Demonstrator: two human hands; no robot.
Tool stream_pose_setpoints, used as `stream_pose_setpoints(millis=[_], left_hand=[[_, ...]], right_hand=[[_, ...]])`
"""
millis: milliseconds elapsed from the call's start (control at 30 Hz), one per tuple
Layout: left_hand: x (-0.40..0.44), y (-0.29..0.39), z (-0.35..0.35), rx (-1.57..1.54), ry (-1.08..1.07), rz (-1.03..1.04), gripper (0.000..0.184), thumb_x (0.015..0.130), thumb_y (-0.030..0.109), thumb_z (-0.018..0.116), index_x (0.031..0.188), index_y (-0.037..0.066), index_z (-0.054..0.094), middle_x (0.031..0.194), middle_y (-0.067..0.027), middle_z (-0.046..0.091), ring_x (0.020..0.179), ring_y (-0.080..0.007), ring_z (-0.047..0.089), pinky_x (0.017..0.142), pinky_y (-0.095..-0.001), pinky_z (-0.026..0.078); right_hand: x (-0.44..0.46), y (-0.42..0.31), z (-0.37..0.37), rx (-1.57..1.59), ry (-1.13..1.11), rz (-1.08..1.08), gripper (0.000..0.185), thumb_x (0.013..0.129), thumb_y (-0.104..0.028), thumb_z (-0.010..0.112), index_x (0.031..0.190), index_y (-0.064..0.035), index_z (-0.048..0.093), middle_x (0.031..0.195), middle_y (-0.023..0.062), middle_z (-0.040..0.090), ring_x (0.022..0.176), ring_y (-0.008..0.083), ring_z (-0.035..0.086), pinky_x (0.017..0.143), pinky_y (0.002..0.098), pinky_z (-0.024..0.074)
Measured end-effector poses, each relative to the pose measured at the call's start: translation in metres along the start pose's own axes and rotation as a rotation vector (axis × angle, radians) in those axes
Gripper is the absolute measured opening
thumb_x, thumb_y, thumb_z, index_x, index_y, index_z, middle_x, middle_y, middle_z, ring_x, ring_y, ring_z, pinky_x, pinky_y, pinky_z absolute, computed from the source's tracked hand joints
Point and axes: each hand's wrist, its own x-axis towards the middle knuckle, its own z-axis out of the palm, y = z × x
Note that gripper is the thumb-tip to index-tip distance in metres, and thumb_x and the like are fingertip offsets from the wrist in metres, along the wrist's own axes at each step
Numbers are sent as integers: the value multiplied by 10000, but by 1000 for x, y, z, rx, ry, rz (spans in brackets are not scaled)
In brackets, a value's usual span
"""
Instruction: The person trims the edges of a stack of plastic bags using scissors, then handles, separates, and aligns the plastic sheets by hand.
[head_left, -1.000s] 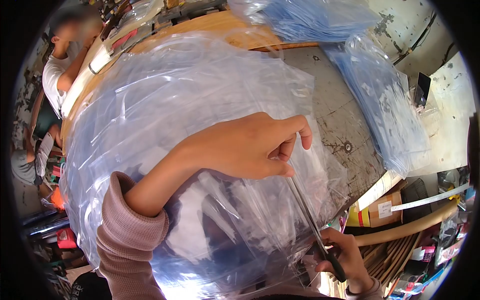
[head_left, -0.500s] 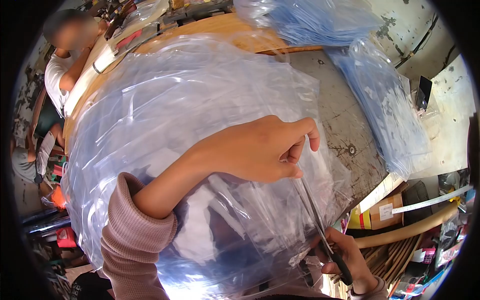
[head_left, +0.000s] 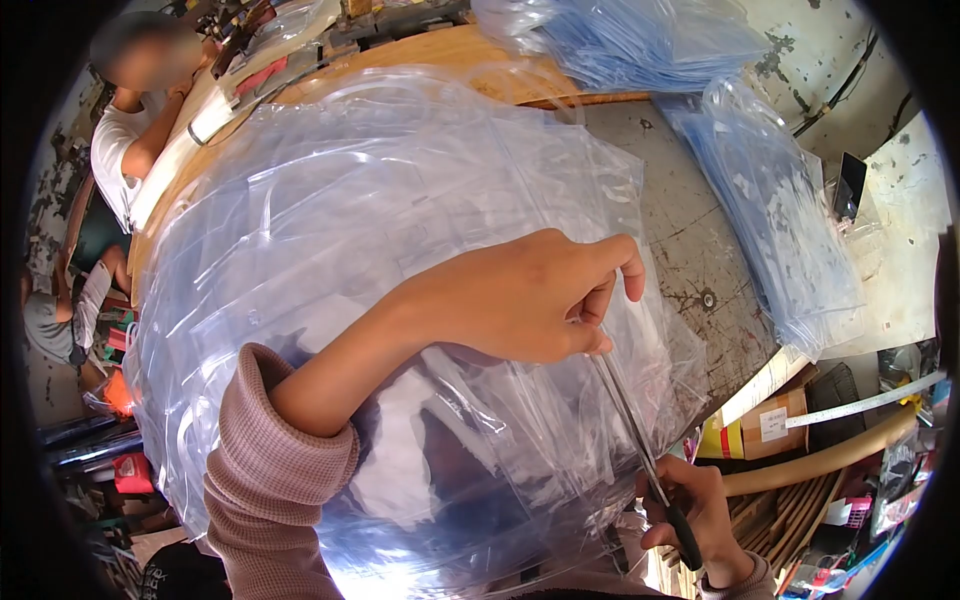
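Note:
A large heap of clear plastic bags [head_left: 340, 220], some with loop-shaped handles, spreads over the table in front of me. My left hand [head_left: 545, 295] lies across the heap, its fingers curled and pinched at the clear plastic near the tips of the scissors. The fingertips partly hide what is between them. At the lower right, my right hand [head_left: 695, 515] grips the dark handles of the scissors [head_left: 632, 430]. Their long metal blades point up and left toward my left thumb and look nearly together.
Bluish plastic stacks lie at the back [head_left: 640, 40] and along the right edge [head_left: 770, 210] of the scratched table [head_left: 690, 250]. A cardboard box [head_left: 775, 425] and wooden strips [head_left: 790, 510] are below right. A co-worker [head_left: 130, 150] sits at far left, another person [head_left: 60, 320] lower.
The scissor blades have come closer together, and my right hand has shifted very slightly. My left hand stays almost in place, a touch further right.

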Motion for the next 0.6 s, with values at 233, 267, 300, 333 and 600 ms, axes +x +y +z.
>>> stream_pose_setpoints(millis=[233,267,300,333,600], left_hand=[[0,0,-1,-27,-5,-17,337,769,38,622,1060,38,452,632,-42,550,546,-167,548,528,-287,411],[0,0,0,-27,-5,-17,337,769,38,622,1060,38,452,632,-42,550,546,-167,548,528,-287,411],[0,-1,0,-31,2,-11,333,772,37,615,1062,38,451,633,-44,554,544,-167,546,528,-287,409],[0,0,0,-33,7,-4,329,775,36,608,1064,38,450,633,-46,558,543,-167,544,527,-288,407],[0,1,-3,-39,10,-19,327,783,47,599,1072,41,447,640,-52,579,536,-171,538,530,-290,404]], right_hand=[[-3,13,-10,4,-54,34,638,558,-409,859,938,19,577,682,-23,559,610,23,464,537,182,354],[-2,13,-10,4,-54,34,638,558,-409,859,938,19,577,682,-23,559,610,23,464,537,182,354],[0,13,-11,2,-61,18,644,561,-410,858,947,19,573,680,-22,560,618,24,469,544,184,360],[1,12,-11,0,-67,0,650,563,-411,858,955,19,568,678,-21,562,626,25,474,551,186,366],[3,10,-12,1,-100,10,660,575,-411,854,976,20,556,684,-23,548,628,32,467,563,196,373]])
